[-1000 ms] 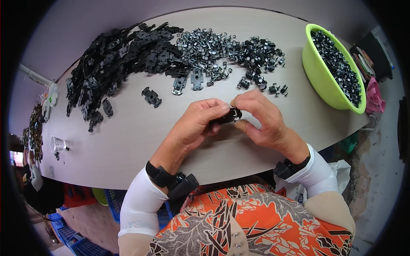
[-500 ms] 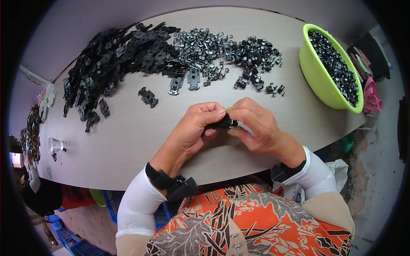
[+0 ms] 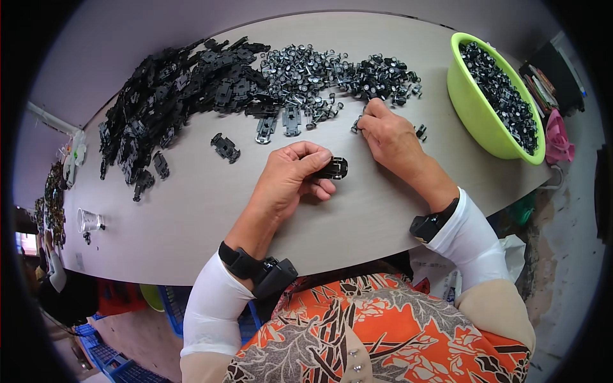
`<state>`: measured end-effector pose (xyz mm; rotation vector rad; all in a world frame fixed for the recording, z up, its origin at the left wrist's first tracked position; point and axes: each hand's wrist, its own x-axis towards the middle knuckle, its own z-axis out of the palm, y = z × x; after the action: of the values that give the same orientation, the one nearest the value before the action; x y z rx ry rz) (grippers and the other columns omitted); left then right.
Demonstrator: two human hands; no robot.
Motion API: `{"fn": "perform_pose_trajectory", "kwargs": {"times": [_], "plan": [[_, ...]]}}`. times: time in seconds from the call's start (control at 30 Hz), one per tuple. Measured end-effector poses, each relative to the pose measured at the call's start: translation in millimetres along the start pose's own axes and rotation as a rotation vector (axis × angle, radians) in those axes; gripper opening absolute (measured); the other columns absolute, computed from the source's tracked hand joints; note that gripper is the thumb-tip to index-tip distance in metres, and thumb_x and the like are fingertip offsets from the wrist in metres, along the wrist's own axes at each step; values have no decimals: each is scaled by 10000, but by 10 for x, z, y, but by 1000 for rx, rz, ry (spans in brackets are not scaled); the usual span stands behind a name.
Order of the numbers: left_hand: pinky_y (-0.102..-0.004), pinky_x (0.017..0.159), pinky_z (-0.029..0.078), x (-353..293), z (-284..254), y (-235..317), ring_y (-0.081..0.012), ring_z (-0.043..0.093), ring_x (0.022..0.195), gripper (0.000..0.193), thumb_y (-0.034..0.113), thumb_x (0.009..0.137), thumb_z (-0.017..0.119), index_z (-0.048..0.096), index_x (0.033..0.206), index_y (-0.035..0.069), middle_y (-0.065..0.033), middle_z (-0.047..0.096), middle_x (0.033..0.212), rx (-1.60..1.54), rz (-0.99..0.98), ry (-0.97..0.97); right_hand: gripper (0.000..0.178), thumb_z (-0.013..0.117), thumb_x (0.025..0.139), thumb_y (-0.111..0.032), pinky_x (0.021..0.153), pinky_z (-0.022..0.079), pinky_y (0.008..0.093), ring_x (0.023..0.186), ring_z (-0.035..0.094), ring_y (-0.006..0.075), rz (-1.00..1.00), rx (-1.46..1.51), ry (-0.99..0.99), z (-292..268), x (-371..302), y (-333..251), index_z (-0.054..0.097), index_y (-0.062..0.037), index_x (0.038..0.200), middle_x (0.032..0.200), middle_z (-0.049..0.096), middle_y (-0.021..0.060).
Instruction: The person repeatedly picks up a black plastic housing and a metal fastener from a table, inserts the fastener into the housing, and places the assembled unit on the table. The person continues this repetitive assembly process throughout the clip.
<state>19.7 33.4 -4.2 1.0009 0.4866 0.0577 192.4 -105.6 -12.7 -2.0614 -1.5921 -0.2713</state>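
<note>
"What takes up the most room?"

"The pale table (image 3: 166, 223); a heap of black toy-car chassis (image 3: 166, 102) spreads over its far left; a lime-green basin (image 3: 472, 115), full of small wheeled parts, stands at the right."

"And between those?"

"Two adjoining heaps of wheel-and-axle sets, silvery ones (image 3: 297, 70) beside the chassis, darker ones (image 3: 383, 73) nearer the basin."

"How are the hands placed?"

"The right hand (image 3: 396, 140) is stretched farther forward, back upward, fingers bent down and gathered at the near edge of the darker heap; I cannot tell whether they have hold of anything; the left hand (image 3: 290, 169) is nearer the body, thumb on top, fingers curled beneath, closed in a pinch."

"On what?"

"A single black chassis (image 3: 338, 168), held near the table's middle; its free end points right, toward the basin side."
</note>
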Motion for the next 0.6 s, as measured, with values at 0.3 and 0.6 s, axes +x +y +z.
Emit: {"fn": "perform_pose_trajectory", "kwargs": {"times": [0.3, 0.6], "plan": [[-321, 601, 588, 7, 36, 31, -289, 681, 730, 408, 321, 964, 477, 551, 1037, -73, -209, 643, 929, -131, -35, -39, 119, 574, 733, 51, 582, 471, 364, 654, 581, 264, 16, 273, 63, -187, 5, -138, 607, -23, 820, 827, 534, 98], [-388, 776, 576, 28, -25, -68, -282, 656, 861, 287, 188, 965, 453, 552, 1041, -71, -181, 631, 967, -327, -74, -171, 163, 603, 670, 56, 542, 491, 350, 635, 584, 247, -213, 305, -17, -191, -112, -506, 601, -35, 806, 841, 503, 88]]}}
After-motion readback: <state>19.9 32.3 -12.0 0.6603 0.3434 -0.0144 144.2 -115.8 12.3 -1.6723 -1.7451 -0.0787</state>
